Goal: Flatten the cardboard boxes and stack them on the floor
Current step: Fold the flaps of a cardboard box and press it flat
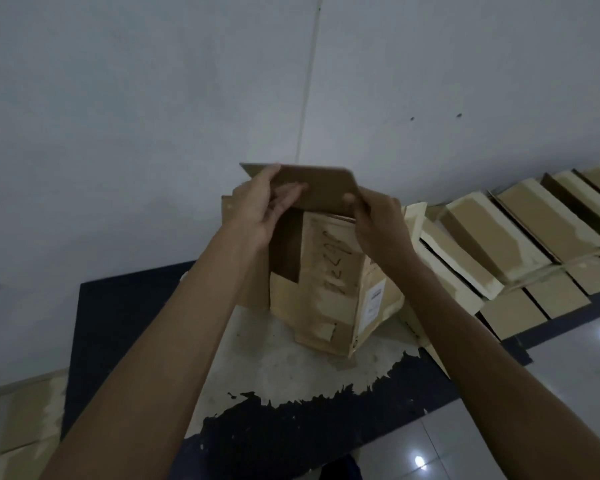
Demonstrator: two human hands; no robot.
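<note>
Gripping the raised top flap point(312, 188) of an upright brown cardboard box with scrawled black marker writing and pale torn-tape patches point(329, 282), both hands work at its top edge. Left hand point(257, 206) grasps the flap's left end, fingers curled over the near face, thumb side behind as far as I can tell. Right hand point(378, 220) pinches the flap's right corner, thumb on the near face. Neither hand is released.

Box stands on a bare grey concrete patch point(278, 368) of the floor, ringed by a dark, ragged-edged mat or coating point(118, 313), close to the pale wall point(153, 98). White label point(373, 299) sits on the box's right side panel. Right of the box, a row of already opened tan cardboard pieces point(516, 237) lies along the wall base, leaning on one another. Left of the box, lower down, more flat tan cardboard point(21, 420) lies at the frame edge. Glossy pale floor tiles point(568, 375) lie to the right, nearer the camera than the box.

Judgement: box is still standing, flattening not yet done. To do this step well, fold the flap fully outward along its crease, free any remaining taped seams, then push opposite corners inward so the walls collapse flat. Keep grip near the flap ends for even leverage; pulling from one corner could tear the weakened, peeled board. Bottom seam state is hidden.
</note>
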